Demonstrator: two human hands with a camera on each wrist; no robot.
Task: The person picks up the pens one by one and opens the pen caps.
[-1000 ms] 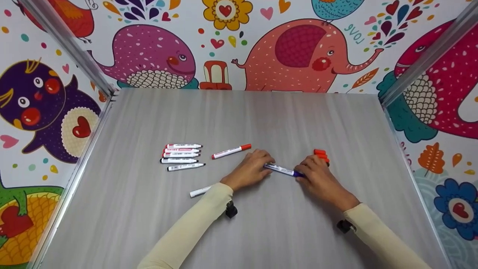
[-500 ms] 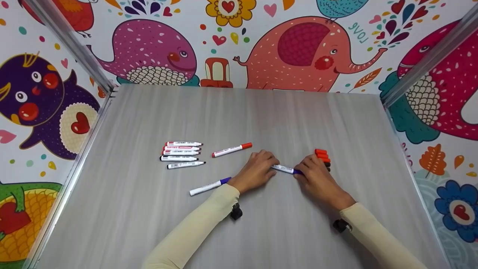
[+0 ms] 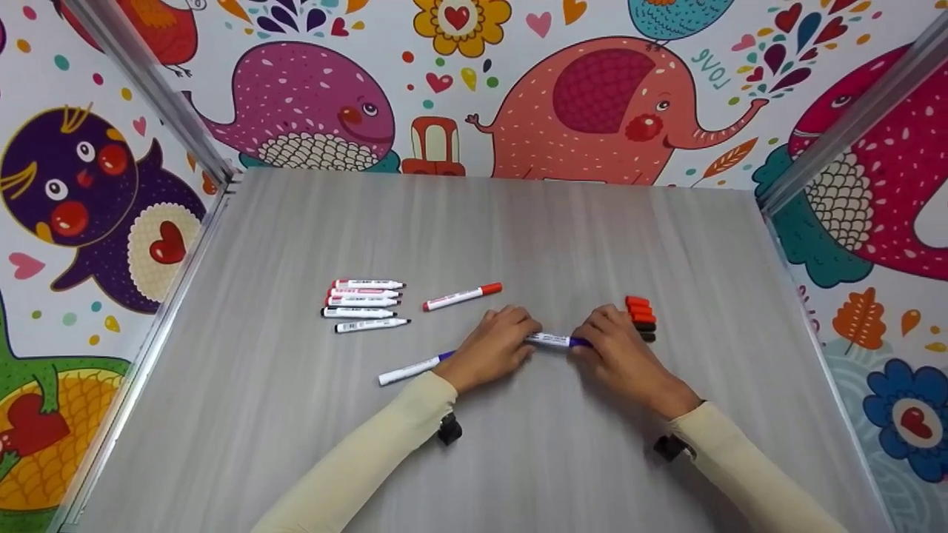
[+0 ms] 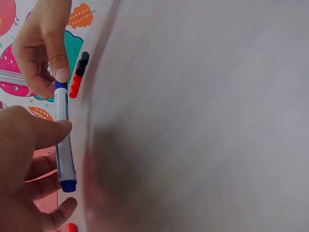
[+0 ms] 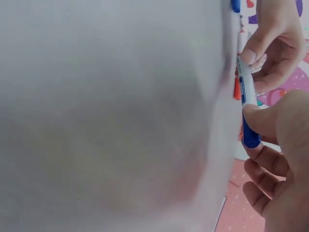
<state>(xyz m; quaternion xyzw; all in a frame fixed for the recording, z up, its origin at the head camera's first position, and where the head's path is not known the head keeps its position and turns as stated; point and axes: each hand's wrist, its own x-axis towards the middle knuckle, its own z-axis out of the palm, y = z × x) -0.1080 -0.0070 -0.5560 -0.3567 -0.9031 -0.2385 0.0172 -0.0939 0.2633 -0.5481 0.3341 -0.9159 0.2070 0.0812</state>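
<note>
Between my hands is a white marker [image 3: 549, 340] with a blue cap [image 5: 250, 135] and a blue end plug [image 4: 68, 185]. My left hand [image 3: 495, 342] pinches its barrel between thumb and fingers. At the other end, the thumb and fingers of my right hand [image 3: 621, 352] grip the blue cap. Beside my left forearm lies another white marker [image 3: 407, 371] with a blue cap, partly hidden by the wrist. Just beyond my right hand, several loose red and black caps [image 3: 641, 311] sit in a column.
Several uncapped markers [image 3: 363, 302] with red or black ends lie in a stack on the left of the grey table [image 3: 474, 237]. A red-capped marker [image 3: 462, 296] rests beyond my left hand. Patterned walls [image 3: 444, 89] border the table.
Both hands have shifted slightly left with the blue-capped marker held between them. More of the black caps now shows past my right hand.
</note>
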